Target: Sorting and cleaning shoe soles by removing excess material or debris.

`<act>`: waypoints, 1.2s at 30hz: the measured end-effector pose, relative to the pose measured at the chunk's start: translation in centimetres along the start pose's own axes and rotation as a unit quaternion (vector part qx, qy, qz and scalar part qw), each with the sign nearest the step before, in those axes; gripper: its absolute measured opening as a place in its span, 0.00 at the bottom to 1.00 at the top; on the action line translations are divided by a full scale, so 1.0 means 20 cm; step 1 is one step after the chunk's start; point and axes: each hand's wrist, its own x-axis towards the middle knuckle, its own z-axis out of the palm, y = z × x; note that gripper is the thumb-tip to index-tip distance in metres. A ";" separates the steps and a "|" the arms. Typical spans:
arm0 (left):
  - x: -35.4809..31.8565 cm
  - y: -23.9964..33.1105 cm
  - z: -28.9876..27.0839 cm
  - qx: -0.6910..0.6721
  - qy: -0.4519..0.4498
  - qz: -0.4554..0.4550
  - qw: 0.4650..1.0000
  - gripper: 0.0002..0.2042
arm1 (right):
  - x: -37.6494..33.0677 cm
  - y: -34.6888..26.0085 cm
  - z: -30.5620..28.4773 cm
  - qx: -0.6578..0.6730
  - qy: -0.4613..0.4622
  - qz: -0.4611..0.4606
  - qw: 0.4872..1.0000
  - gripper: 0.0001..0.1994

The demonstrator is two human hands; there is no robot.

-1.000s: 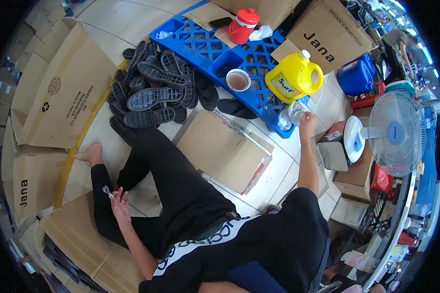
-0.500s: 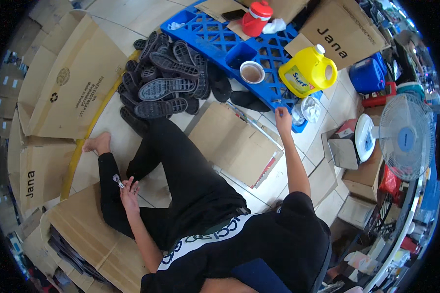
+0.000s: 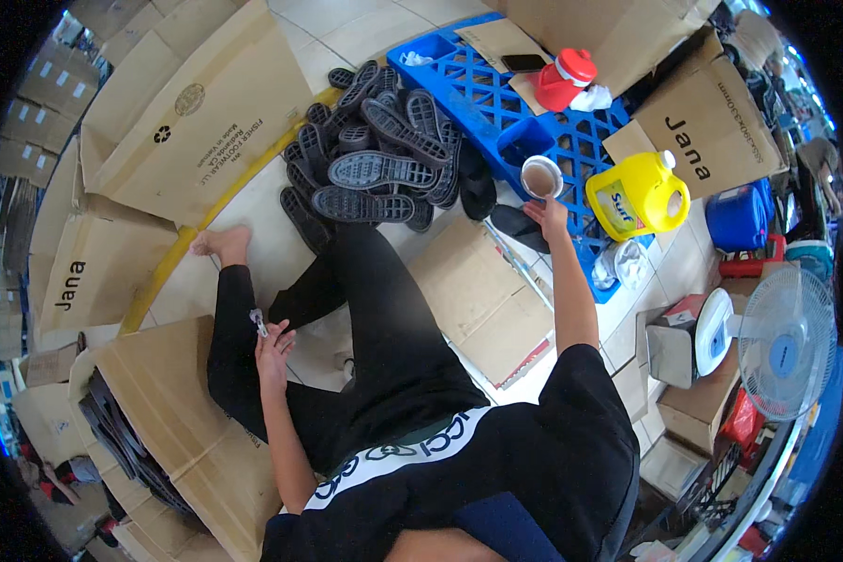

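The person wears a black, short-sleeved cloth T-shirt [image 3: 562,440] with a broad white band [image 3: 462,419] across the chest, carrying large dark lettering and a rounded greenish emblem [image 3: 393,452]. A dark blue, straight-edged panel [image 3: 510,529] shows against the shirt; whether it is sewn on is unclear. Long, plain black trousers [image 3: 389,300] cover the legs; the visible foot [image 3: 225,245], left hand [image 3: 273,354] and right hand [image 3: 553,218] are bare

Blue pallet [image 3: 437,45] bears yellow jug [image 3: 635,195]; tiled floor [image 3: 358,26] bears shoe soles [image 3: 384,170].
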 end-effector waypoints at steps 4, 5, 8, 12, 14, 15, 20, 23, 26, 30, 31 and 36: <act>-0.01 0.03 0.04 0.006 0.021 -0.010 1.000 0.08 | 0.01 0.02 -0.02 -0.018 0.023 -0.062 0.998 0.15; -0.02 0.03 0.04 0.007 0.025 -0.012 1.000 0.08 | -0.03 0.01 -0.01 -0.020 0.022 -0.058 0.998 0.15; -0.01 0.03 0.04 0.007 0.026 -0.015 1.000 0.08 | -0.13 0.03 -0.06 -0.084 0.008 -0.058 0.995 0.15; 0.03 0.01 0.03 0.009 0.003 -0.020 1.000 0.07 | -0.35 0.08 -0.10 -0.146 -0.026 -0.043 0.988 0.17; 0.05 0.01 0.04 0.015 0.004 -0.024 1.000 0.07 | -0.42 0.16 -0.15 -0.162 -0.052 -0.041 0.985 0.16; 0.06 0.01 0.04 0.016 0.008 -0.034 0.999 0.07 | -0.45 0.21 -0.16 -0.179 -0.083 -0.040 0.980 0.16; 0.05 0.01 0.03 0.015 -0.005 -0.033 0.999 0.07 | -0.59 0.52 -0.17 -0.179 -0.118 0.031 0.976 0.16; 0.03 0.02 0.04 0.030 0.004 -0.031 0.999 0.07 | -0.63 0.69 -0.16 -0.176 -0.122 0.054 0.975 0.17; 0.00 0.01 0.05 0.022 -0.009 -0.023 0.999 0.07 | -0.67 0.79 -0.17 -0.147 -0.114 0.060 0.981 0.17; -0.01 0.00 0.03 0.025 -0.016 -0.022 0.999 0.07 | -0.70 0.83 -0.15 -0.083 -0.107 0.059 0.989 0.17; 0.00 0.00 0.03 0.024 -0.015 -0.022 0.999 0.06 | -0.71 0.82 -0.15 -0.081 -0.106 0.056 0.989 0.17; 0.04 0.00 0.07 0.017 -0.025 -0.015 0.999 0.06 | -0.74 0.78 -0.13 -0.091 -0.083 0.040 0.992 0.18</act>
